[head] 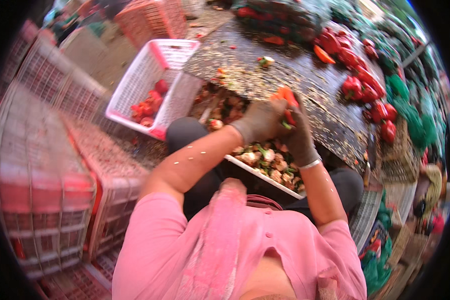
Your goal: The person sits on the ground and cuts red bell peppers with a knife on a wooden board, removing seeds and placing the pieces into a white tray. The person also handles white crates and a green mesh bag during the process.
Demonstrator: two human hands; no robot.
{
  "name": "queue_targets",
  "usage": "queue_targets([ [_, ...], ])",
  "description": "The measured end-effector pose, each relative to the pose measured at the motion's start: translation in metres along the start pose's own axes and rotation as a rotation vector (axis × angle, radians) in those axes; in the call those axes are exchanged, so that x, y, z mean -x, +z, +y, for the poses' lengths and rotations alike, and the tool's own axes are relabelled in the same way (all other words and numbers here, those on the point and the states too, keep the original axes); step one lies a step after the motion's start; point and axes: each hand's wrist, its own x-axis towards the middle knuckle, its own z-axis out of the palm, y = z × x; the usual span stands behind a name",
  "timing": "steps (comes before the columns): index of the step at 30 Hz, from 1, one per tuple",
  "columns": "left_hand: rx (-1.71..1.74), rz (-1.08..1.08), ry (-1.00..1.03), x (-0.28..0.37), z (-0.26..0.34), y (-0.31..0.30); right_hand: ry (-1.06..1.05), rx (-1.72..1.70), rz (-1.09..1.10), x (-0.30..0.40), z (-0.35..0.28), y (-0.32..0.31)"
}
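My left hand and my right hand wear dark gloves and meet above the near edge of a dark tabletop. Between them is an orange-red bell pepper, partly hidden by the fingers; both hands grip it. A bit of green shows just under it. Pale seeds are scattered over the tabletop. Below my hands, a white crate between my knees holds many cut pepper cores with green stems. Whether either hand also holds a knife cannot be seen.
At the left stands a white and pink plastic basket with several red pepper pieces. Whole red peppers lie along the table's right side, beside green mesh sacks. Stacked crates rise at far left.
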Motion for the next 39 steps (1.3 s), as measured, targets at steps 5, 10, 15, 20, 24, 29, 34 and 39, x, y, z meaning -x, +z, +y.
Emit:
queue_targets([
  [5,0.148,0.064,0.163,0.022,-0.022,0.041,0.291,-0.499,0.019,0.018,-0.011,0.015],
  [10,0.699,0.172,0.169,0.027,-0.056,0.016,0.494,-0.902,-0.131,-0.01,0.027,0.013],
  [15,0.122,0.131,-0.212,0.022,-0.085,0.002,0.101,-0.675,0.112,-0.137,0.004,0.042],
  [20,0.064,-0.041,0.111,0.019,-0.076,0.026,-0.613,0.484,-0.063,-0.199,-0.018,0.042],
  [24,0.222,0.01,0.068,-0.003,-0.063,0.018,-0.455,1.107,0.412,-0.263,0.052,-0.101],
  [29,0.354,-0.12,0.071,-0.015,-0.052,0.02,0.215,1.452,0.415,-0.287,0.116,-0.239],
  [34,0.406,0.008,-0.046,-0.023,-0.059,0.032,0.067,1.125,0.21,-0.256,0.138,-0.241],
  [39,0.479,0.273,-0.137,-0.039,-0.076,0.045,0.212,-0.021,-0.145,-0.158,0.067,-0.136],
])
